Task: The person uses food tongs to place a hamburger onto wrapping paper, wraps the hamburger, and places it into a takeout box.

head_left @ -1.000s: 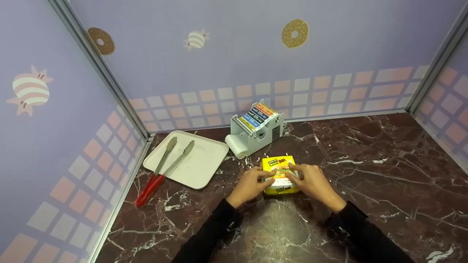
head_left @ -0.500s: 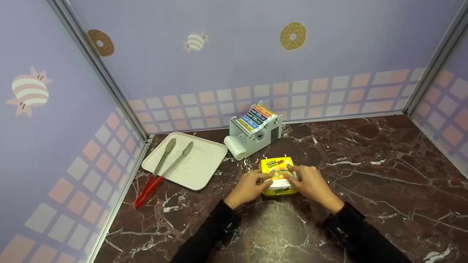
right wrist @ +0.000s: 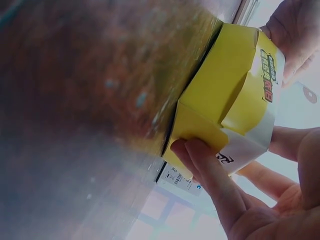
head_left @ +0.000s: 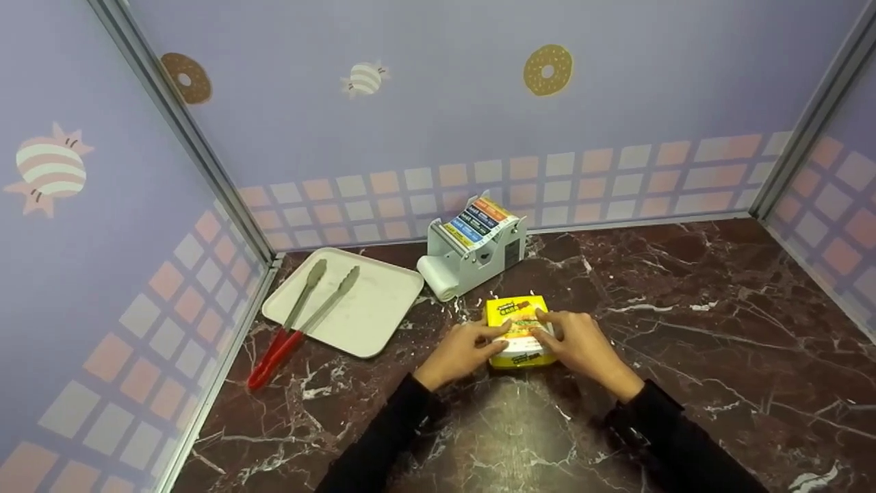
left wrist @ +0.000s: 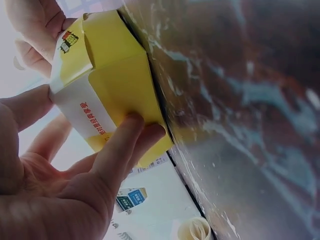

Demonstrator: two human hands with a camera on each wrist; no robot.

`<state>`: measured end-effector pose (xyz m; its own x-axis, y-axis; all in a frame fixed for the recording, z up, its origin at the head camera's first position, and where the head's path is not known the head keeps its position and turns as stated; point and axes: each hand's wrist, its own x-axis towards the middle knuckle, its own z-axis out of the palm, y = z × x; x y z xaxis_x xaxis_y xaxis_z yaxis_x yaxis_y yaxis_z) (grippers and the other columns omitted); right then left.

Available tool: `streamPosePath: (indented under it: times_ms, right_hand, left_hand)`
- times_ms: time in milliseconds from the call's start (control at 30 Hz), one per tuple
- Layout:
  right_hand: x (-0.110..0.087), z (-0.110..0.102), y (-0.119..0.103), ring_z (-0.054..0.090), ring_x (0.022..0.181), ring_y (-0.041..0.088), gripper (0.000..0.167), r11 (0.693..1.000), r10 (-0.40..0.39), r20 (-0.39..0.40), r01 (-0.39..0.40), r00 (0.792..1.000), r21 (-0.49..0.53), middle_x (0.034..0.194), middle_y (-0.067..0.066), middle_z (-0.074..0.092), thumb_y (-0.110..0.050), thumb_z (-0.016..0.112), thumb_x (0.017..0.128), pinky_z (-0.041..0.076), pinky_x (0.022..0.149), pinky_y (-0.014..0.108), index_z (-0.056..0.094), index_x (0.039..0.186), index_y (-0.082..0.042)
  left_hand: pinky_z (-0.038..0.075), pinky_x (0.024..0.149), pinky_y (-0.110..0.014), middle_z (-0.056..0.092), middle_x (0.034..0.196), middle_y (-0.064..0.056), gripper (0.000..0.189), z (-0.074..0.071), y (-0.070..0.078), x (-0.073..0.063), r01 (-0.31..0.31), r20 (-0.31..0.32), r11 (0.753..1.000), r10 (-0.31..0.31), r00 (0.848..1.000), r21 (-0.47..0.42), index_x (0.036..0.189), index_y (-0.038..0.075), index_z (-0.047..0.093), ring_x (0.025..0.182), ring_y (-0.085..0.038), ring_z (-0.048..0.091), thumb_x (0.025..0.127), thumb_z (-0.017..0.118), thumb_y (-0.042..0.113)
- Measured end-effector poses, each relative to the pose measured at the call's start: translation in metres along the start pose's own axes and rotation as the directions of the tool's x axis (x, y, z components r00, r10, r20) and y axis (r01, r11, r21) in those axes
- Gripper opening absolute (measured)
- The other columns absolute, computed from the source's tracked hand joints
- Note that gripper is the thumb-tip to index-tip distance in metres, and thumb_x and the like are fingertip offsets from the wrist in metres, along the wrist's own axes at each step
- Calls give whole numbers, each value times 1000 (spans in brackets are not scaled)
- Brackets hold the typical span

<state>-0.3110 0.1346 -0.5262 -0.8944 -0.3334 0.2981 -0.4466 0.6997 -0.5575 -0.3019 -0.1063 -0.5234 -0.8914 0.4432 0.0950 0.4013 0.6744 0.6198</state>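
A closed yellow cardboard food box (head_left: 514,309), with a white band and printed lettering, rests on the marble-patterned tabletop in front of the person. From its left side the left hand (head_left: 460,350) holds it, thumb and a finger on the lid. In the left wrist view, other fingers (left wrist: 122,140) lie against the yellow side wall. On the opposite side the right hand (head_left: 582,346) holds the box likewise. The right wrist view has fingertips (right wrist: 192,150) low on the wall, by the front flap (right wrist: 245,112), which bows outward slightly.
Left of the box lies a white tray (head_left: 383,301); red-handled tongs (head_left: 277,356) lie across it, handles over its edge. Behind the box stands a label dispenser (head_left: 479,246) with several coloured label rolls. Patterned wall panels (head_left: 650,82) close off the back and sides.
The whole head view has shifted slightly. Both hands keep their places on the box, and nothing else visibly moves.
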Motion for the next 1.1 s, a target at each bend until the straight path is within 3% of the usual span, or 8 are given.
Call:
streamPosePath:
  times_ms: [267, 500, 667, 800, 867, 967, 1033, 1100]
  right_hand:
    - [0, -2, 1, 47, 52, 9, 41, 1000, -7, -9, 7, 1000, -25, 64, 0, 63, -25, 74, 96, 41, 49, 27, 71, 127, 2]
    - [2, 1, 3, 50, 55, 9, 39, 999, -17, -17, 17, 1000, -44, 69, 3, 65, -24, 75, 96, 45, 52, 28, 72, 125, 2]
    - [2, 0, 5, 49, 57, 10, 40, 999, -4, 0, 4, 1000, -36, 67, -1, 60, -24, 75, 96, 46, 55, 31, 71, 126, 1]
    - [3, -3, 5, 51, 62, 13, 39, 998, -5, -3, 5, 1000, -59, 69, 1, 59, -27, 73, 96, 47, 59, 36, 71, 126, 0]
    - [2, -4, 5, 59, 68, 19, 39, 998, -9, -10, 8, 1000, -68, 77, 5, 65, -27, 73, 97, 53, 65, 41, 71, 127, -1]
    - [1, -6, 4, 72, 90, 34, 42, 998, -14, -12, 13, 1000, -62, 102, 17, 75, -28, 72, 98, 58, 83, 53, 68, 131, -2]
    - [0, -9, 3, 72, 105, 41, 45, 998, -14, -10, 13, 1000, -60, 120, 23, 73, -29, 71, 99, 57, 93, 58, 66, 135, -2]
    - [0, -13, 3, 71, 108, 43, 50, 998, -2, -7, 1, 1000, -68, 129, 25, 69, -31, 69, 100, 55, 95, 61, 61, 141, -3]
  left_hand:
    - [51, 109, -46, 63, 143, -14, 44, 0, 0, 4, -11, 10, 1000, 11, 1000, 25, 144, 24, 58, 124, -30, 67, 103, 62, 39]
    - [50, 111, -46, 64, 144, -10, 45, 1, -2, 4, -6, 6, 1000, 6, 1000, 19, 145, 25, 59, 127, -29, 65, 102, 63, 39]
    - [50, 111, -47, 64, 145, -4, 49, 3, -4, 5, -1, -40, 1000, 1, 999, -4, 145, 25, 61, 129, -27, 63, 99, 68, 39]
    - [51, 108, -48, 62, 146, -9, 57, 2, -6, 7, 16, -74, 1000, -17, 997, -17, 148, 23, 56, 128, -29, 63, 96, 72, 39]
    - [52, 107, -46, 60, 147, -11, 63, 1, -6, 8, 24, -81, 999, -26, 996, -32, 151, 20, 51, 126, -30, 63, 96, 74, 39]
    - [53, 105, -47, 58, 146, -16, 73, -1, -7, 8, 35, -93, 997, -42, 995, -68, 155, 14, 44, 124, -32, 63, 94, 76, 38]
    - [52, 107, -51, 54, 150, -16, 80, -2, -7, 7, 70, -111, 996, -76, 991, -52, 158, 15, 39, 128, -35, 60, 94, 75, 44]
    - [48, 110, -58, 48, 156, -16, 85, -5, -6, 5, 97, -153, 995, -95, 984, 8, 161, 18, 35, 135, -38, 55, 93, 71, 55]
